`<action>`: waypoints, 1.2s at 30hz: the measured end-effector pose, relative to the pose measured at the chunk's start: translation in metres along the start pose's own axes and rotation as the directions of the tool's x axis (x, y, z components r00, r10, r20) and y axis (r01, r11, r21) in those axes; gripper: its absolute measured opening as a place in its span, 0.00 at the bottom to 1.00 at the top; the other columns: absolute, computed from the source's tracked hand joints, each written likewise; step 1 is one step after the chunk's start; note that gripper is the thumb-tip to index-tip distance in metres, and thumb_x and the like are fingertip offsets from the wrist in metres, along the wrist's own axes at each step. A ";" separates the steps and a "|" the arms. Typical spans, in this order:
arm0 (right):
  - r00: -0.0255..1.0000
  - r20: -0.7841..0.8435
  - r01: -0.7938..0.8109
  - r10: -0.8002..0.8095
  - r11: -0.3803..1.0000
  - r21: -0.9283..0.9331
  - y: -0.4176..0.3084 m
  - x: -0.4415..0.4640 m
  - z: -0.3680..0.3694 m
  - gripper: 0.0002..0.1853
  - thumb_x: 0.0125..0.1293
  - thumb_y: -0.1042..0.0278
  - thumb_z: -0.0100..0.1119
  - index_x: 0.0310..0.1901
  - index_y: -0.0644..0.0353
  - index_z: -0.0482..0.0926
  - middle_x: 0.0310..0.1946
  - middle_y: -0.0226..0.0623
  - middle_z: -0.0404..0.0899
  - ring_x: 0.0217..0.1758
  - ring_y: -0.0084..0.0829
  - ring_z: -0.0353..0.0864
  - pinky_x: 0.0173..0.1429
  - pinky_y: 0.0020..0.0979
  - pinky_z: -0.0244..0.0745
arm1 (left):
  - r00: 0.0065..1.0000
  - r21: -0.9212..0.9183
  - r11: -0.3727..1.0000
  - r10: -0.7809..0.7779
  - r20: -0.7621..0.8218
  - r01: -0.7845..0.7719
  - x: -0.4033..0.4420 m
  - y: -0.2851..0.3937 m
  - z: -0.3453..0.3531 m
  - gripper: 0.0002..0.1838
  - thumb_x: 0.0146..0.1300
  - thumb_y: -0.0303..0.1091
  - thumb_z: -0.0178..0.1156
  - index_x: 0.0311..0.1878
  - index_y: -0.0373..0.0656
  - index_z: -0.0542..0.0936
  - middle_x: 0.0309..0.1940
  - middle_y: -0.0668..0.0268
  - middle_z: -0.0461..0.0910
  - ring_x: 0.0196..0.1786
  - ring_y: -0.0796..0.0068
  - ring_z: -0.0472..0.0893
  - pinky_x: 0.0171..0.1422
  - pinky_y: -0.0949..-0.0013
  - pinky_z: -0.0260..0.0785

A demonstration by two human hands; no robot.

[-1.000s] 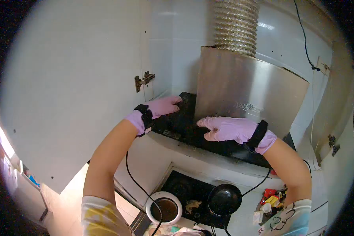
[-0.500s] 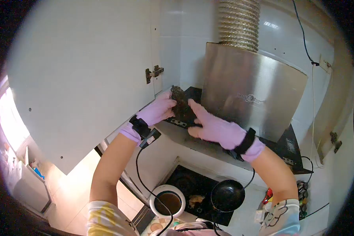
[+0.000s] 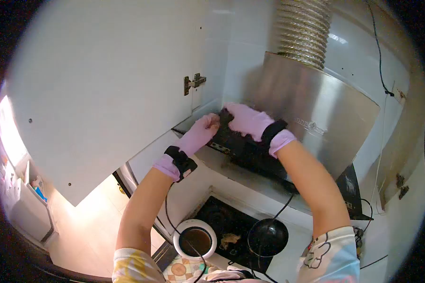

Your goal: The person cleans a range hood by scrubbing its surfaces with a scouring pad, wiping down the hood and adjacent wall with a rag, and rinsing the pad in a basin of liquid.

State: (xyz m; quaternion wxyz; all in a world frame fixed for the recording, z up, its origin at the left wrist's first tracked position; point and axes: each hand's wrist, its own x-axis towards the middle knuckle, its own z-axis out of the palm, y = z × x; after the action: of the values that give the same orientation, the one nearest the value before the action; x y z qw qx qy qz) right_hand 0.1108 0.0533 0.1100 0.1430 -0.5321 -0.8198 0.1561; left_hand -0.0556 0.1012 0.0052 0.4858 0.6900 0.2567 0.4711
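Note:
Both my hands wear pink gloves with black wrist straps and are above the black top of the range hood [image 3: 241, 144]. My right hand [image 3: 248, 121] reaches to the hood's left end, fingers bent over a dark, fuzzy scouring pad [image 3: 225, 116]. Only part of the pad shows. Just left of it, my left hand [image 3: 204, 131] has its fingers curled together beside the pad; whether anything is in them is hidden. Behind the right hand rises the hood's stainless steel cover [image 3: 316, 113].
A white cabinet door [image 3: 104, 94] on a metal hinge [image 3: 193, 84] stands at the left. A ribbed duct [image 3: 304, 33] rises from the hood. Below, a black stove [image 3: 229, 219] holds a black pan [image 3: 268, 237]; a white pot [image 3: 178, 243] with brown liquid is beside it. Cables hang from my wrists.
My right hand has moved left and up, from spread fingers to closing over the scouring pad, which was at my left hand's fingers. My left hand's fingers have curled. The view has shifted slightly.

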 end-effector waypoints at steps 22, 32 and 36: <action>0.973 0.219 0.088 0.068 0.771 -0.630 -0.060 0.055 -0.039 0.34 0.50 0.76 0.46 0.63 0.44 0.61 0.25 0.35 0.76 0.12 0.24 0.64 0.14 0.26 0.58 | 0.917 0.802 0.579 0.383 -0.112 -0.144 0.005 -0.034 -0.036 0.12 0.58 0.26 0.48 0.45 0.33 0.72 0.40 0.45 0.73 0.44 0.50 0.74 0.48 0.59 0.67; 0.965 -0.003 0.241 -0.262 0.895 -0.376 -0.040 -0.082 -0.017 0.27 0.53 0.77 0.55 0.56 0.60 0.60 0.41 0.54 0.73 0.46 0.51 0.73 0.48 0.42 0.70 | 0.989 -0.229 0.966 0.133 0.063 -0.115 -0.056 0.042 -0.001 0.27 0.65 0.40 0.49 0.65 0.45 0.56 0.52 0.61 0.69 0.53 0.62 0.74 0.56 0.60 0.68; 0.935 -0.089 0.282 -0.343 0.872 -0.400 -0.020 -0.120 0.027 0.29 0.49 0.79 0.58 0.55 0.61 0.61 0.44 0.52 0.71 0.47 0.52 0.72 0.50 0.42 0.69 | 0.956 -0.513 0.823 -0.114 0.272 0.244 -0.091 0.054 0.022 0.28 0.64 0.39 0.52 0.65 0.45 0.56 0.56 0.62 0.67 0.46 0.64 0.78 0.50 0.60 0.72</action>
State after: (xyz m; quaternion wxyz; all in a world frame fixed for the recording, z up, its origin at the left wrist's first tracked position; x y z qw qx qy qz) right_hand 0.1302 -0.0671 0.0854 0.1244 -0.4203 -0.8958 -0.0735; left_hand -0.0799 -0.0037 0.0165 0.7292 0.5470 0.1196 0.3935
